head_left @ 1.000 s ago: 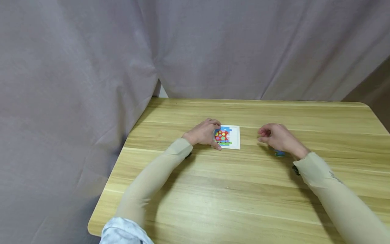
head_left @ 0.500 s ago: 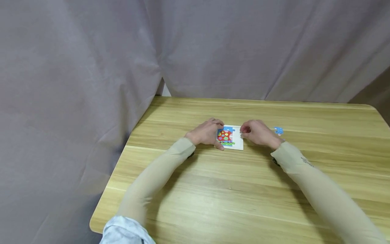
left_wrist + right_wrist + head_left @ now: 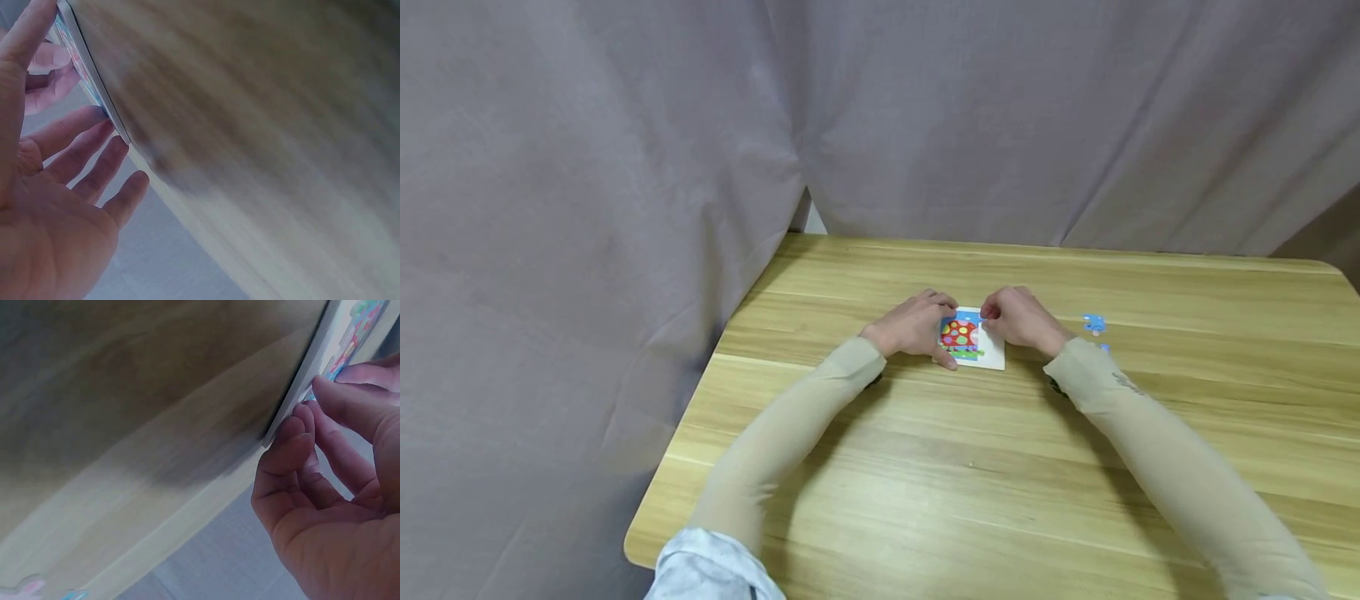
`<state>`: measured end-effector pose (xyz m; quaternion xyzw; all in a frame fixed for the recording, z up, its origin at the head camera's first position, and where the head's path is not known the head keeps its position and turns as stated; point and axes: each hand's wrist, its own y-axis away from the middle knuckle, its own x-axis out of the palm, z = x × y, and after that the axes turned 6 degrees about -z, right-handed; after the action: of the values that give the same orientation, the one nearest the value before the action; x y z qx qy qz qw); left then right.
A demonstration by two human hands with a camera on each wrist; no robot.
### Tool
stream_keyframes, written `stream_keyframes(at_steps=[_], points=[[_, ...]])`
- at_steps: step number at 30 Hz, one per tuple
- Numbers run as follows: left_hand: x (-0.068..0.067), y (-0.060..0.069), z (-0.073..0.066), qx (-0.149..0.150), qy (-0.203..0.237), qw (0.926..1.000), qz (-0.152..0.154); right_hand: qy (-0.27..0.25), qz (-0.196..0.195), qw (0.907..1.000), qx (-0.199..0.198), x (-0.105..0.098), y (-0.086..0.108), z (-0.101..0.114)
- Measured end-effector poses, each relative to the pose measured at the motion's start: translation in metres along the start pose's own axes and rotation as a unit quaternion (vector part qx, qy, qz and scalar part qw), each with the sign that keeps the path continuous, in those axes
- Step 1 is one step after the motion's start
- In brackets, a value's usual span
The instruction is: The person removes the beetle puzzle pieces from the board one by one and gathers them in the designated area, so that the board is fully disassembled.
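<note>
A jigsaw board (image 3: 993,355) lies flat on the wood-grain bench (image 3: 925,500) between the two hands, its filled left part showing a red, colour-spotted shape. The left hand (image 3: 914,326) grips the board's left side, thumb at the near corner. The right hand (image 3: 1019,317) pinches a puzzle piece (image 3: 984,321), mostly hidden by its fingers, at the board's far right. Blue loose pieces (image 3: 1094,323) lie beside the right sleeve (image 3: 1084,375).

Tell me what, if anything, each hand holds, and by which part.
The left hand holds the puzzle board by its left side, between thumb and fingers; whether the right hand holds anything cannot be told.
</note>
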<state>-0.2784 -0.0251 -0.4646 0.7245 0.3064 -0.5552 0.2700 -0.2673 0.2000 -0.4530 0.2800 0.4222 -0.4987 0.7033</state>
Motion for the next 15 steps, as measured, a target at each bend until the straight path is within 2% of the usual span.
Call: stream_keyframes(at_steps=[8,15], points=[[-0.0006,0.0009,-0.0001,-0.002,0.0,1.0,-0.003,0.006,0.016,0.9998,0.011,0.003,-0.0061,0.0048],[-0.0016,0.0017,-0.0012,0.0,0.002,1.0,-0.001,0.004,0.042,0.9985,0.036,-0.0002,-0.0072,0.0063]])
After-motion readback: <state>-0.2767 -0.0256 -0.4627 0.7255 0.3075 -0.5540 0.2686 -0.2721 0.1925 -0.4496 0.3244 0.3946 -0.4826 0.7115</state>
